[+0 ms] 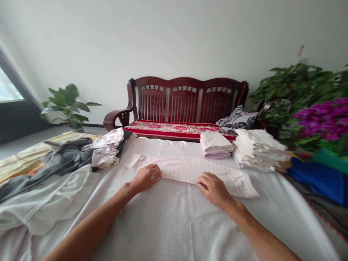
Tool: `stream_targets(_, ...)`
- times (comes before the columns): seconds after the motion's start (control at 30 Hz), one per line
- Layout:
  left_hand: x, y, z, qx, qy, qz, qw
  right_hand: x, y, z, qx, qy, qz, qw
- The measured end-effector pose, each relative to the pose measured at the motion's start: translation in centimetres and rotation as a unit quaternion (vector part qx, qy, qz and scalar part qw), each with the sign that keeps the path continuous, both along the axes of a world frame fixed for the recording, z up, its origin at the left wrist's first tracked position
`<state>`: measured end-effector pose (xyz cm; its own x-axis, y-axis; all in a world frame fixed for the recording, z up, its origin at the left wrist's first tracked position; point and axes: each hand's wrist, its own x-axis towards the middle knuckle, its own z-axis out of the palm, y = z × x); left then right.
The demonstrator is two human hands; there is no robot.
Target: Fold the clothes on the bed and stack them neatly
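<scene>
A pink-and-white striped cloth [190, 169] lies folded into a long band across the white-covered table [168, 224]. My left hand [146, 177] rests on the band's near edge at the left, fingers curled down onto the fabric. My right hand [213, 188] presses on the near edge further right, fingers bent over the fold. Both hands grip or pin the cloth's edge; nothing else is in them.
Folded pink cloths [216, 145] and a stack of folded white cloths [258, 149] sit at the back right. A heap of unfolded grey, white and pink laundry [67, 159] lies at the left. A red wooden bench [185, 108] and potted plants [299, 98] stand behind.
</scene>
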<state>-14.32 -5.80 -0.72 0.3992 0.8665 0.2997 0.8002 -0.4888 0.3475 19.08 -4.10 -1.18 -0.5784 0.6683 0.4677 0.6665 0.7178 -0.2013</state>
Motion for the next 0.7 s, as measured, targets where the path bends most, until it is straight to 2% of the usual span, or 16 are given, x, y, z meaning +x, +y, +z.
stream_targets(0.27, -0.2, -0.3, 0.2, 0.033, 0.054, -0.054, 0.997, 0.5, 0.0, -0.4, 0.068, -0.047, 0.039, 0.996)
stream_targets(0.43, -0.3, -0.3, 0.8, 0.036, 0.066, -0.080, 0.994, 0.5, -0.1, -0.4, 0.082, -0.052, 0.051, 0.994)
stream_targets(0.6, 0.1, -0.5, 1.9, 0.022, 0.106, -0.076, 0.991, 0.8, -0.4, 0.1, 0.024, -0.021, 0.058, 0.998)
stream_targets(0.7, 1.3, 0.0, 2.5, 0.022, 0.116, -0.060, 0.991, 2.0, 0.1, 1.0, -0.034, 0.066, -0.002, 0.997)
